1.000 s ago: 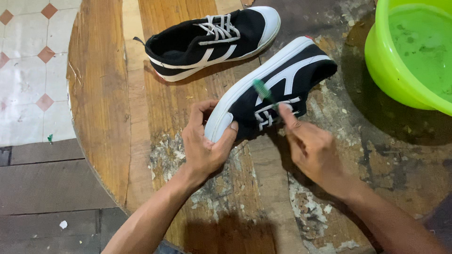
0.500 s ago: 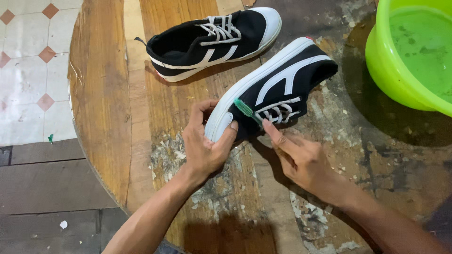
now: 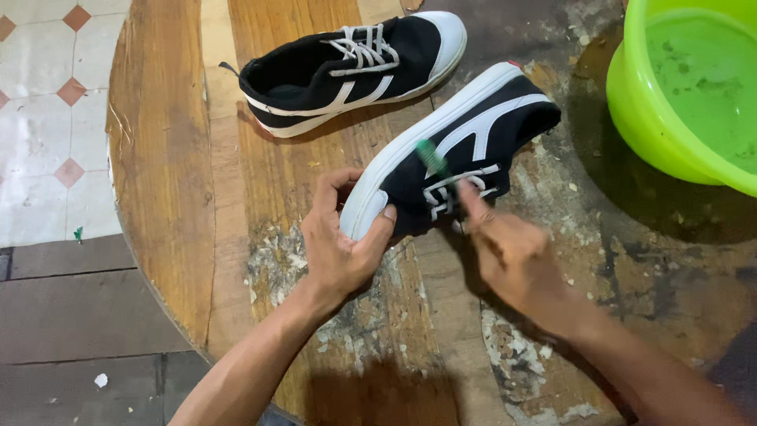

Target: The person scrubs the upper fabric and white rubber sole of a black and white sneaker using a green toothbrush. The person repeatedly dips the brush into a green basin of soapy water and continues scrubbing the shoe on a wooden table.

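My left hand (image 3: 341, 241) grips the white toe of a black sneaker with white stripes and laces (image 3: 457, 146), which lies tilted on its side on the round wooden table (image 3: 165, 158). My right hand (image 3: 511, 254) holds a small green brush (image 3: 432, 158) whose head rests on the sneaker's black side, just above the laces. The matching second sneaker (image 3: 347, 67) sits upright farther back on the table, untouched by either hand.
A bright green plastic basin (image 3: 694, 87) holding water stands at the table's far right. The tabletop is worn, with peeling paint patches and wet marks near the shoe. Tiled and dark floor lies beyond the table's left edge.
The brush has shifted along the sneaker's side: toward the toe half a second ago, now back up above the laces. My left hand stays on the toe.
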